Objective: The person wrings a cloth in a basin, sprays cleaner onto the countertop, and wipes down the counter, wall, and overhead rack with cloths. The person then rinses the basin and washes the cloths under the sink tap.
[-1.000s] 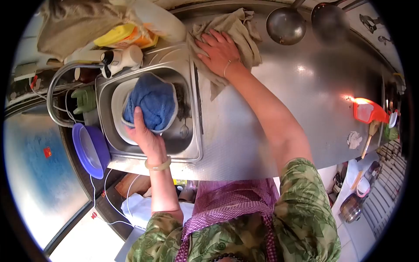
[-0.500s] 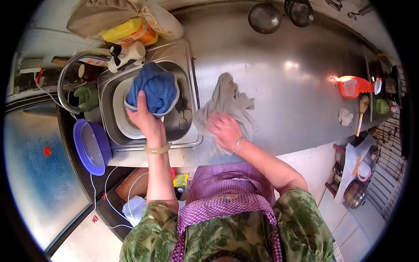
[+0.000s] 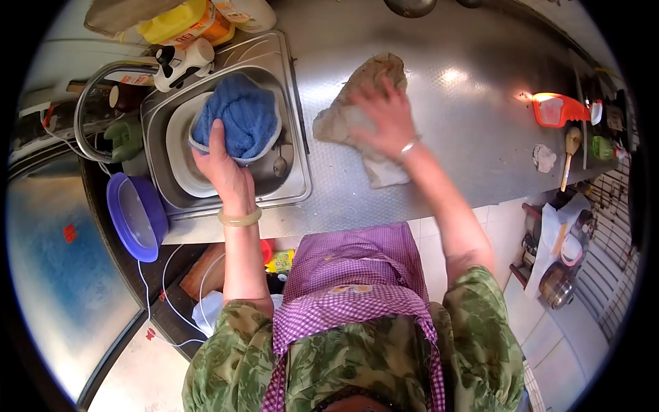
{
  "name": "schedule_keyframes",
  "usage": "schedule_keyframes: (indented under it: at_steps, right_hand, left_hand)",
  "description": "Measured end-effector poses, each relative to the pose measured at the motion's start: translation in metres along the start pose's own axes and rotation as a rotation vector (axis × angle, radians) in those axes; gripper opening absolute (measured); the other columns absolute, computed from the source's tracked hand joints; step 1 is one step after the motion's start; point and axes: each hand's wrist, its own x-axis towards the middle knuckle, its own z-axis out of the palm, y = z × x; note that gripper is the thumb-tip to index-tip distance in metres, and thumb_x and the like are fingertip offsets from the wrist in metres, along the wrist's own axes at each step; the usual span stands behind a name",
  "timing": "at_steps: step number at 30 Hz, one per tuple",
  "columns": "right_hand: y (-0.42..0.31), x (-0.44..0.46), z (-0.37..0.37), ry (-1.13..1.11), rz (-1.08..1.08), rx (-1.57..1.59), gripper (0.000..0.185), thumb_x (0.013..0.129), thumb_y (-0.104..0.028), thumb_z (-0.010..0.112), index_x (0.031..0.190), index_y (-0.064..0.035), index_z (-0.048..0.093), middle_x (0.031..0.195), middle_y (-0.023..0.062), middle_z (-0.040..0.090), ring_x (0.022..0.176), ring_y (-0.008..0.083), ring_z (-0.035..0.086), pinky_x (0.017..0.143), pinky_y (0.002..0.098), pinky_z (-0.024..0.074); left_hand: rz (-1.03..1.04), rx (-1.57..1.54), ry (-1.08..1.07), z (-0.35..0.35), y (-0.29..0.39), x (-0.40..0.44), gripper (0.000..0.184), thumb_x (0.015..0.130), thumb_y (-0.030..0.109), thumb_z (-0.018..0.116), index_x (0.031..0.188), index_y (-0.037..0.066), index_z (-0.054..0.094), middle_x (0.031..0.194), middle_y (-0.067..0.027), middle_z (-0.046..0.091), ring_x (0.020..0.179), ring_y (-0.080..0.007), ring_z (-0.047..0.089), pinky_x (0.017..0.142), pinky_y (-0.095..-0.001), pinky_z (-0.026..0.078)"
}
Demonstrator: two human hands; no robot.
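beige cloth [image 3: 339, 122] moved farther back — right hand [image 3: 388, 126] on it

Blue cloth [image 3: 240, 113], brownish-grey cloth [image 3: 336, 122].
From here I see the blue one pale-edged, bunched up over the white basin [image 3: 180, 147] in the sink [image 3: 302, 185]; brownish-grey one creased, partly spread on the steel counter [image 3: 473, 130].

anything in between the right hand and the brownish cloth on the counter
Nothing visible: the right hand, blurred, is spread over the brownish cloth on the steel counter. The left hand, holding the blue cloth over the sink, is off to the left, not between them.
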Motion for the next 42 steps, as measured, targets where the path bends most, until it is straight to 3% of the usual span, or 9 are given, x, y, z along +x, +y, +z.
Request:
schedule_keyframes:
  at_steps: [7,9,11,16,20,25,27,31,42]
  right_hand:
    - [-0.122,-0.073,0.039,-0.169,-0.105,0.273,0.072,0.069,-0.035,0.073,0.138,-0.0271,0.054,0.136,0.0109,0.055,0.133,0.0297,0.044,0.111,0.0545,0.0292]
    - [-0.113,-0.085,0.029,-0.060,-0.364,0.172,0.069,0.067,-0.025,0.073,0.134,-0.0264,0.057,0.131,0.0095,0.058,0.130,0.0278,0.048,0.108,0.0532,0.0329]
    - [-0.086,-0.082,0.052,0.025,-0.239,0.262,0.062,0.067,-0.017,0.071,0.128,-0.0259,0.061,0.127,0.0076,0.061,0.127,0.0261,0.051,0.106,0.0508,0.0353]
    - [-0.001,0.052,0.029,0.088,0.336,0.246,0.053,0.070,-0.009,0.066,0.121,-0.0219,0.066,0.118,0.0076,0.065,0.113,0.0284,0.058,0.094,0.0450,0.0437]
    - [0.013,0.174,0.004,0.609,0.058,0.382,0.057,0.071,-0.008,0.067,0.127,-0.0209,0.063,0.119,0.0100,0.065,0.114,0.0303,0.056,0.093,0.0436,0.0440]
    - [-0.007,0.305,0.001,0.589,-0.104,0.043,0.059,0.074,-0.009,0.068,0.130,-0.0237,0.060,0.127,0.0062,0.062,0.115,0.0265,0.056,0.097,0.0467,0.0402]
    - [-0.005,0.328,0.032,0.390,-0.087,-0.044,0.056,0.076,-0.009,0.067,0.129,-0.0248,0.060,0.128,0.0050,0.061,0.117,0.0253,0.056,0.098,0.0479,0.0383]
    - [0.021,0.320,0.043,0.433,-0.049,0.022,0.051,0.080,-0.004,0.060,0.126,-0.0258,0.061,0.128,0.0050,0.061,0.120,0.0243,0.054,0.101,0.0476,0.0352]
    - [0.125,0.277,0.036,0.660,0.181,-0.064,0.048,0.078,-0.006,0.062,0.122,-0.0238,0.064,0.130,0.0073,0.061,0.126,0.0282,0.049,0.105,0.0458,0.0358]
  left_hand:
    - [-0.015,0.040,0.059,-0.015,-0.007,-0.006,0.041,0.092,0.011,0.066,0.129,-0.002,0.053,0.126,-0.0127,0.062,0.110,-0.0218,0.062,0.095,-0.0349,0.051]
    - [-0.031,0.037,0.066,-0.016,-0.004,-0.010,0.042,0.092,0.010,0.065,0.130,-0.002,0.052,0.127,-0.0125,0.061,0.111,-0.0216,0.061,0.097,-0.0349,0.050]
    - [-0.040,0.059,0.069,-0.021,0.001,-0.012,0.043,0.093,0.010,0.065,0.132,-0.002,0.051,0.129,-0.0124,0.059,0.114,-0.0213,0.060,0.099,-0.0351,0.048]
    - [-0.005,0.109,0.091,-0.017,0.000,-0.023,0.044,0.090,0.008,0.069,0.129,-0.003,0.051,0.125,-0.0132,0.060,0.110,-0.0206,0.059,0.100,-0.0338,0.045]
    - [-0.069,0.282,0.009,-0.008,-0.020,-0.036,0.045,0.090,0.009,0.068,0.129,-0.003,0.050,0.120,-0.0117,0.061,0.105,-0.0181,0.058,0.097,-0.0318,0.044]
    - [-0.031,0.362,-0.075,0.028,-0.043,-0.039,0.034,0.086,0.007,0.074,0.112,0.000,0.053,0.106,-0.0082,0.060,0.098,-0.0144,0.057,0.091,-0.0295,0.046]
    - [0.103,0.551,-0.142,0.043,-0.060,-0.034,0.039,0.081,0.003,0.073,0.115,0.001,0.053,0.114,-0.0136,0.058,0.105,-0.0231,0.057,0.096,-0.0351,0.044]
    - [0.535,1.097,-0.403,0.073,-0.088,-0.009,0.054,0.070,0.004,0.075,0.120,0.005,0.056,0.120,-0.0178,0.055,0.111,-0.0353,0.052,0.100,-0.0444,0.039]
    - [0.641,1.230,-0.469,0.096,-0.137,0.011,0.058,0.064,0.011,0.079,0.119,0.011,0.061,0.128,-0.0183,0.048,0.117,-0.0401,0.044,0.100,-0.0506,0.037]
